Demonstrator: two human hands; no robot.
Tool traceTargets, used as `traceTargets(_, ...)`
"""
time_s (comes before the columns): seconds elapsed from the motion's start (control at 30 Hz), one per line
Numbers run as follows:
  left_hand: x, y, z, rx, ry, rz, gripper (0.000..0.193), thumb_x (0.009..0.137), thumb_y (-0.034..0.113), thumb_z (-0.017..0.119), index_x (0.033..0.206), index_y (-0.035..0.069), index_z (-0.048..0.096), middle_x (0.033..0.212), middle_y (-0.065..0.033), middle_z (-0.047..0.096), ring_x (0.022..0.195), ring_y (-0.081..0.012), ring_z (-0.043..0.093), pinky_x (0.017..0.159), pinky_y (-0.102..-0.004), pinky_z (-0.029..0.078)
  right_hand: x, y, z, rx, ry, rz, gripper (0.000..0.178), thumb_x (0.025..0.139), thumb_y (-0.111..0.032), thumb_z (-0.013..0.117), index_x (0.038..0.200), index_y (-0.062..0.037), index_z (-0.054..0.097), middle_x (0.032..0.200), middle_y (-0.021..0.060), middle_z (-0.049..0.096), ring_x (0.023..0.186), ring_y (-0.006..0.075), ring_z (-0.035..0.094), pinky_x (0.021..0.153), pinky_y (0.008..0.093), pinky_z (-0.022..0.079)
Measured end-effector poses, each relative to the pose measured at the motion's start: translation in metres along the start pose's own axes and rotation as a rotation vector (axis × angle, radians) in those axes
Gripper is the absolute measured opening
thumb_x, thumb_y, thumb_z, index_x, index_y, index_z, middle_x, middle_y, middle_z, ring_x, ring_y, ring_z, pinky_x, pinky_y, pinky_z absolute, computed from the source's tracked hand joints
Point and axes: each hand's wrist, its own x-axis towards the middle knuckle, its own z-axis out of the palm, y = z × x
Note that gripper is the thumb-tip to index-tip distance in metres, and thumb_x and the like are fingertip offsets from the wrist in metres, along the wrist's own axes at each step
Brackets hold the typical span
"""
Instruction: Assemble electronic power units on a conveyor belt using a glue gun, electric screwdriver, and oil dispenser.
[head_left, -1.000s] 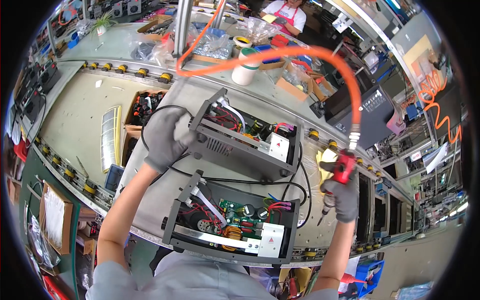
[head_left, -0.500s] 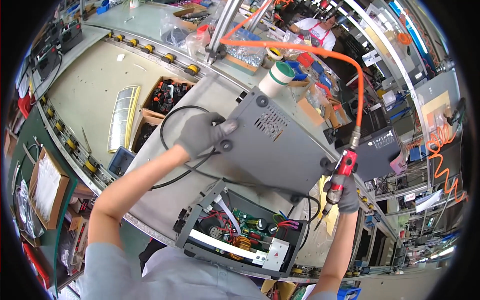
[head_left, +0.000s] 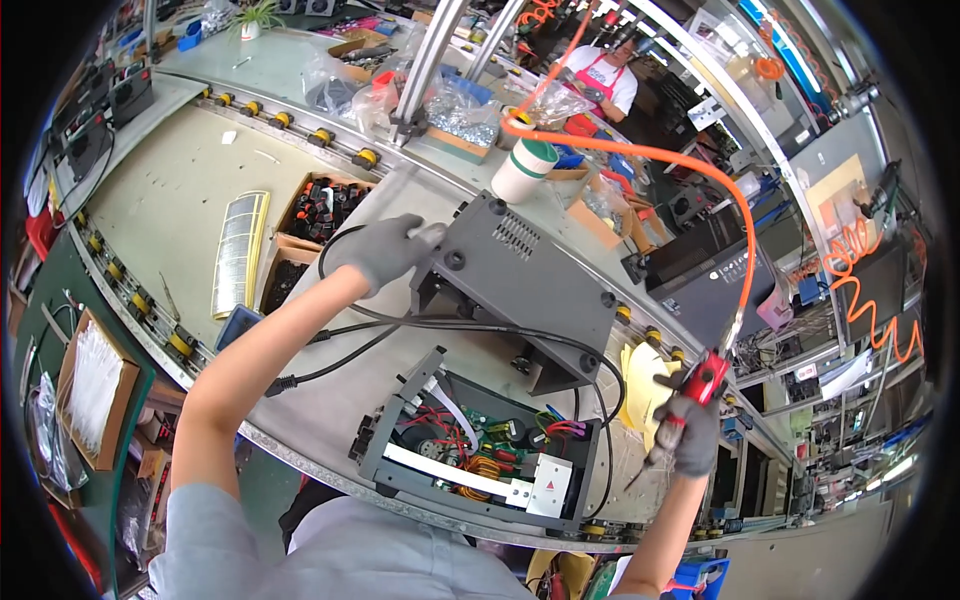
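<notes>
My left hand [head_left: 385, 252], in a grey glove, grips the upper left corner of a grey metal cover [head_left: 545, 280] with vents and round black feet. The cover is tilted, so its folded sides and hollow underside show in part. In my right hand [head_left: 690, 440], also gloved, is a red air screwdriver [head_left: 704, 380], its bit pointing down and left. Nearest to me lies an open device chassis [head_left: 490, 450] with a circuit board, coloured wires and a copper coil. Black cables [head_left: 455, 322] run between cover and chassis.
An orange air hose [head_left: 745, 210] loops from above to the screwdriver. Small boxes of black parts [head_left: 325, 205] stand left of the cover, and a white-green tub [head_left: 525, 170] behind it. Yellow gloves [head_left: 640, 385] lie at right. Another person [head_left: 603, 80] works across the line.
The cover has tipped, so its sides and underside now show, and it sits farther from the chassis. My right hand with the screwdriver has moved slightly down. The whole view has shifted a little.
</notes>
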Motion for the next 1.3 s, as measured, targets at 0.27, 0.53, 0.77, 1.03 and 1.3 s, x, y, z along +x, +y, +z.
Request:
traceTargets(0.27, -0.180, -0.066, -0.013, -0.083, 0.078, 0.479, 0.074, 0.081, 0.065, 0.046, 0.117, 0.000, 0.052, 0.104, -0.0217, 0.057, 0.089, -0.0357, 0.058, 0.075, -0.0391, 0.048, -0.127, 0.088, -0.046, 0.006, -0.097, 0.378, 0.048, 0.060, 0.007, 0.057, 0.108, 0.0066, 0.054, 0.054, 0.0054, 0.051, 0.037, 0.0129, 0.046, 0.036, 0.0242, 0.037)
traceTargets(0.53, -0.240, -0.069, 0.041, -0.034, -0.022, 0.222, 0.091, 0.075, 0.075, 0.043, 0.130, 0.002, 0.040, 0.106, -0.0257, 0.048, 0.089, -0.0432, 0.055, 0.075, -0.0469, 0.047, -0.157, 0.163, -0.046, 0.176, 0.078, 0.210, 0.076, 0.051, 0.007, 0.065, 0.123, -0.0076, 0.042, 0.099, 0.0054, 0.053, 0.083, 0.0207, 0.057, 0.066, 0.0344, 0.051)
traceTargets(0.77, -0.215, -0.001, -0.009, -0.083, 0.030, 0.079, 0.056, 0.081, 0.053, 0.056, 0.105, 0.003, 0.064, 0.081, -0.0171, 0.058, 0.074, -0.0337, 0.061, 0.069, -0.0411, 0.048, -0.118, 0.074, -0.031, -0.046, -0.044, 0.106, 0.034, 0.075, 0.001, 0.060, 0.108, -0.0037, 0.051, 0.084, 0.0214, 0.060, 0.047, 0.0199, 0.049, 0.038, 0.0298, 0.042)
traceTargets(1.03, -0.184, -0.027, 0.014, -0.264, 0.040, 0.194, 0.053, 0.085, 0.054, 0.051, 0.101, 0.005, 0.065, 0.085, -0.0168, 0.060, 0.078, -0.0318, 0.061, 0.071, -0.0383, 0.048, -0.087, -0.021, -0.019, 0.849, 0.047, -0.709, 0.032, 0.087, -0.022, 0.053, 0.113, -0.0032, 0.054, 0.099, 0.0125, 0.061, 0.078, 0.0222, 0.059, 0.075, 0.0347, 0.050)
traceTargets(1.3, -0.091, -0.123, -0.059, 0.167, 0.574, 0.035, 0.018, 0.084, 0.020, 0.056, 0.094, 0.009, 0.066, 0.086, -0.0140, 0.065, 0.082, -0.0331, 0.063, 0.071, -0.0408, 0.050, -0.054, 0.007, 0.026, 0.653, -0.099, -0.552, 0.033, 0.083, -0.021, 0.058, 0.107, -0.0015, 0.045, 0.079, 0.0040, 0.051, 0.060, 0.0116, 0.044, 0.058, 0.0260, 0.041)
